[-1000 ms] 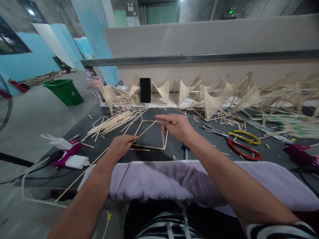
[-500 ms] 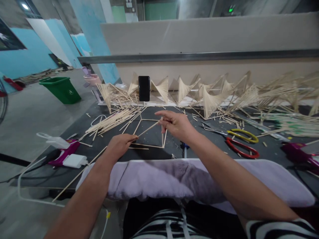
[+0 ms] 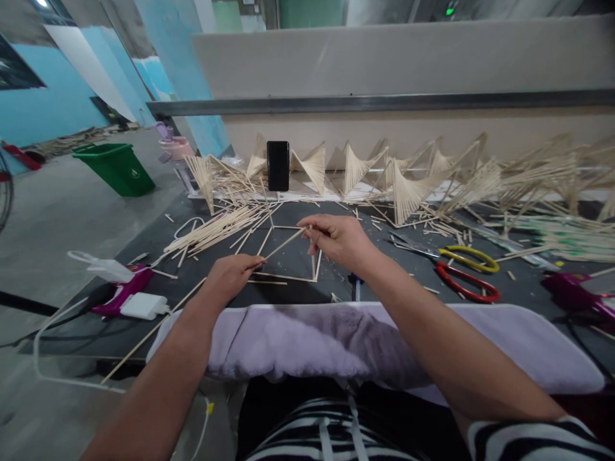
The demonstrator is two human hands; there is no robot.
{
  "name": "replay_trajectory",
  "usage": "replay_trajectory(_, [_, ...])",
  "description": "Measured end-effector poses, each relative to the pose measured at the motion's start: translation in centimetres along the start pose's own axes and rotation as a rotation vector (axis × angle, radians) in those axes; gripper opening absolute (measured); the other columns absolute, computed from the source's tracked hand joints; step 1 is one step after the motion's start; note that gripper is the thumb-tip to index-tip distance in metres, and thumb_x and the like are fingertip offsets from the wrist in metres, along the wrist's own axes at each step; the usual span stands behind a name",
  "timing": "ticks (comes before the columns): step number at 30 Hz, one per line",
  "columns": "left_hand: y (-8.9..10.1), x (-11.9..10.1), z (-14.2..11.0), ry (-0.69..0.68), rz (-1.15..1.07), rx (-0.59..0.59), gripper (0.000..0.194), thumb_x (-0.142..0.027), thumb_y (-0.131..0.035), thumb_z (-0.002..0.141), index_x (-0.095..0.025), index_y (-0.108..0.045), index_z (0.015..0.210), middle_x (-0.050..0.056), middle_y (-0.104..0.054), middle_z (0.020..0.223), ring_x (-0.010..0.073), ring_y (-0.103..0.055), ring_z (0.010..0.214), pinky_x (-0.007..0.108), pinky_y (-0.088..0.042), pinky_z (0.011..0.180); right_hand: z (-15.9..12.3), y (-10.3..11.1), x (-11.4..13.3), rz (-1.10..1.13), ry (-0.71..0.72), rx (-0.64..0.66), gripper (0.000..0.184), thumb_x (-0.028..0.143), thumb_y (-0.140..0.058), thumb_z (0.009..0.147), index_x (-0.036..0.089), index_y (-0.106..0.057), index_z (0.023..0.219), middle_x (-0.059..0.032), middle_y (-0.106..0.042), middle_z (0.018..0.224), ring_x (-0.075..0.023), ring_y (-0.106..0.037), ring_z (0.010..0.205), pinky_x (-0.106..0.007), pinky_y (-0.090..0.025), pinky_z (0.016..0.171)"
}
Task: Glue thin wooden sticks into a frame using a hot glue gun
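Note:
A thin wooden stick slants up from my left hand to my right, above a small frame of sticks lying on the dark table. My left hand pinches its lower end by the frame's near left corner. At the upper end, the fingertips of my right hand are closed around the stick and partly hide it. Below my right fingers, an upright stick stands at the frame's near right corner.
Loose sticks lie to the left. Along the back stand twisted stick models and a black phone. Scissors with red and yellow handles rest at right. A purple power strip sits at left, a lilac cloth along the front edge.
My right index finger, stretched out before, has curled down onto the upper end of the stick. My left hand keeps its pinch in nearly the same place.

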State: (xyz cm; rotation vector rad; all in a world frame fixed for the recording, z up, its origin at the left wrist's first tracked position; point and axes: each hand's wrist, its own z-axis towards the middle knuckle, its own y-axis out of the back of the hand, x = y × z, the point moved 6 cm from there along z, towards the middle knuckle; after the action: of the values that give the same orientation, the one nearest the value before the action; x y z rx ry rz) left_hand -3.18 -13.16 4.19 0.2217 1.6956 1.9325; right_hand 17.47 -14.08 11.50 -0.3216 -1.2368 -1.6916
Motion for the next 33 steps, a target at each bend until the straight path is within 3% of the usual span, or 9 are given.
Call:
replay_trajectory(8, [0.1,-0.2,0.0,0.008,-0.023,0.003,0.031,-0.027,-0.041,0.081,-0.026,-0.063,0.103,-0.001,-0.065,0.106,0.0138,-0.058,0.097,0.022,-0.041,0.084,0.1,-0.3,-0.4,0.017,-0.016,-0.016,0.018,0.022,-0.045,0.08,0.02,-0.06,0.09,0.0033,-0.061,0.067,-0.0086,-0.061,0.052,-0.02,-0.044,0.054])
replay_trajectory(18, [0.1,0.0,0.1,0.034,-0.022,-0.005,0.031,-0.028,-0.042,0.081,-0.025,-0.064,0.102,-0.001,-0.065,0.105,0.014,-0.059,0.096,0.022,-0.042,0.084,0.0,-0.1,-0.4,0.02,-0.01,-0.001,0.024,0.02,-0.044,0.08,0.02,-0.058,0.101,0.0019,-0.062,0.075,-0.0072,-0.06,0.053,-0.021,-0.045,0.059])
replay_trajectory(21, [0.0,0.2,0.1,0.047,-0.007,-0.007,0.031,-0.029,-0.041,0.081,-0.025,-0.064,0.102,-0.001,-0.065,0.104,0.014,-0.059,0.096,0.022,-0.042,0.084,-0.1,-0.1,-0.7,0.039,-0.015,0.006,0.034,0.019,-0.045,0.08,0.021,-0.052,0.113,0.0023,-0.062,0.074,-0.007,-0.059,0.053,-0.022,-0.046,0.063])
replay_trajectory(25, [0.1,0.0,0.3,0.043,-0.023,0.004,0.033,-0.032,-0.039,0.083,-0.025,-0.065,0.101,0.0,-0.065,0.104,0.0151,-0.059,0.096,0.023,-0.043,0.085,-0.7,0.7,-1.5,0.089,-0.051,0.043,0.058,0.019,-0.05,0.078,0.025,-0.027,0.131,0.0003,-0.063,0.085,-0.007,-0.056,0.051,-0.025,-0.046,0.061])
replay_trajectory(29, [0.3,0.1,0.4,0.095,-0.07,-0.002,0.032,-0.035,-0.04,0.082,-0.026,-0.066,0.098,-0.001,-0.066,0.102,0.0155,-0.06,0.095,0.024,-0.044,0.085,-2.0,1.5,-3.2,-0.089,-0.123,0.104,0.056,0.025,-0.057,0.073,0.021,-0.032,0.123,-0.0015,-0.061,0.084,-0.011,-0.055,0.062,-0.026,-0.043,0.06])
replay_trajectory(33, [0.4,0.5,0.4,0.131,-0.113,-0.029,0.031,-0.036,-0.042,0.081,-0.025,-0.067,0.096,-0.002,-0.067,0.099,0.0149,-0.061,0.093,0.023,-0.045,0.086,-3.7,-0.2,-4.7,-0.45,-0.112,0.229,0.047,0.03,-0.067,0.066,0.019,-0.046,0.106,-0.0059,-0.059,0.091,-0.0179,-0.054,0.082,-0.029,-0.038,0.07])
